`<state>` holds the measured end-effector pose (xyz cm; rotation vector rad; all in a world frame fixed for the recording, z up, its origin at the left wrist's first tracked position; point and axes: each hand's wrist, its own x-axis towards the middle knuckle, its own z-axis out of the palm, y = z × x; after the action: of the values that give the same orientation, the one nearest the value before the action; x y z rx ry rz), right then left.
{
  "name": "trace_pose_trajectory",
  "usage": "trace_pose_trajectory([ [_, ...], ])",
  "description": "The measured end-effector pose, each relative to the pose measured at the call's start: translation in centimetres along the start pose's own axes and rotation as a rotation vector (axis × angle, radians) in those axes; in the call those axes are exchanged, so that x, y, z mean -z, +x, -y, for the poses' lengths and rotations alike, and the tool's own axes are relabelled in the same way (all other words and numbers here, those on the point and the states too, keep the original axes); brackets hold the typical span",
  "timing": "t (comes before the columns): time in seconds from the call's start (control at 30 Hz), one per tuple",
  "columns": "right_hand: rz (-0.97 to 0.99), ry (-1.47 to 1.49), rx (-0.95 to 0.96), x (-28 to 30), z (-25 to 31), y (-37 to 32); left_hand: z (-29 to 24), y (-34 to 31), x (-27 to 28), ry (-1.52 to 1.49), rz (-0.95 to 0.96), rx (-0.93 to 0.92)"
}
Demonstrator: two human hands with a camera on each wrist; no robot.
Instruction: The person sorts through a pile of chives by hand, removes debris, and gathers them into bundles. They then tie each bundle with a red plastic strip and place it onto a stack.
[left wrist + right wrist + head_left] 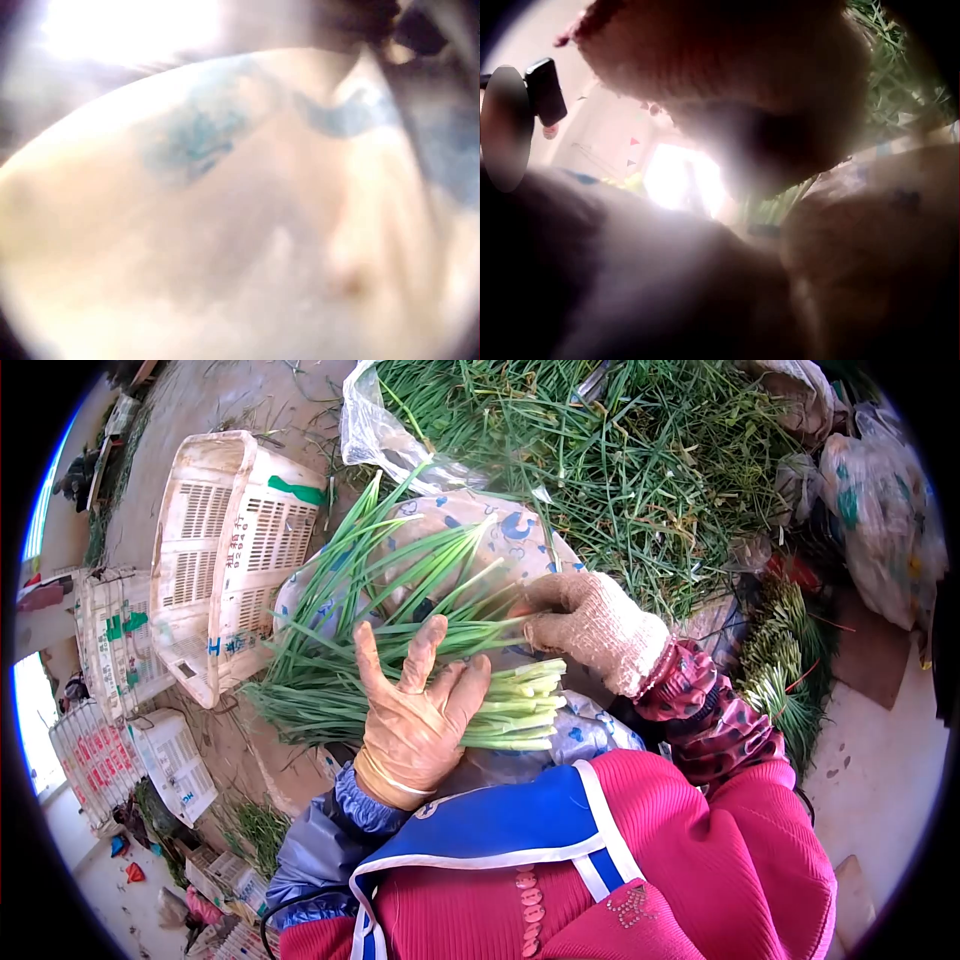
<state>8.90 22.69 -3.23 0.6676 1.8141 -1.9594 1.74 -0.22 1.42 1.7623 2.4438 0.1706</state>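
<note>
In the head view, a bundle of long green stalks with pale ends [515,705] lies across the lap on a patterned plastic sheet [520,525]. My left hand [415,725], in a tan rubber glove, rests on the bundle with its fingers spread. Just right of it, my right hand [600,630], in a fuzzy knit glove, pinches the ends of a few stalks [490,632] that fan out to the left. The right wrist view shows the dark underside of the knit glove [735,97] near pale stalks [769,206]. Only blurred pale plastic [225,225] fills the left wrist view.
A large heap of loose green stalks [620,470] lies beyond the lap. At left stand a white slatted crate [225,550] and several more crates. Bundled stalks [775,660] lie at right, near a brown board [875,650] and a clear plastic bag [880,520].
</note>
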Motion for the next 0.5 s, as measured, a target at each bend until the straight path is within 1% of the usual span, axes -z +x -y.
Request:
trace_pose_trajectory([
  [0.1, 0.066, 0.062, -0.024, 0.3, 0.3, -0.7, 0.0, 0.3, -0.1, -0.116, -0.067, -0.044],
  [0.2, 0.104, 0.207, -0.028, -0.1, 0.3, -1.4, 0.5, 0.6, 0.0, -0.354, 0.014, -0.016],
  [0.23, 0.088, 0.192, -0.041, -0.2, 0.6, -1.8, 0.5, 0.6, 0.0, -0.384, -0.003, -0.003],
  [0.33, 0.055, 0.210, -0.059, -0.8, 0.7, -2.4, -0.2, 0.9, 0.1, -0.150, -0.084, 0.005],
  [0.37, 0.073, 0.149, -0.080, -0.7, 1.5, -2.7, -0.3, 0.9, 0.1, -0.115, -0.058, 0.010],
  [0.43, 0.139, 0.096, 0.028, -0.7, 1.3, -2.8, -0.3, 1.1, 0.1, -0.044, -0.010, 0.021],
  [0.47, 0.173, 0.070, 0.082, -0.7, 1.0, -2.8, -0.2, 1.0, 0.0, -0.046, 0.019, -0.006],
  [0.5, 0.257, 0.003, 0.158, -0.2, 0.6, -2.3, 0.1, 0.8, -0.3, -0.048, 0.048, -0.033],
])
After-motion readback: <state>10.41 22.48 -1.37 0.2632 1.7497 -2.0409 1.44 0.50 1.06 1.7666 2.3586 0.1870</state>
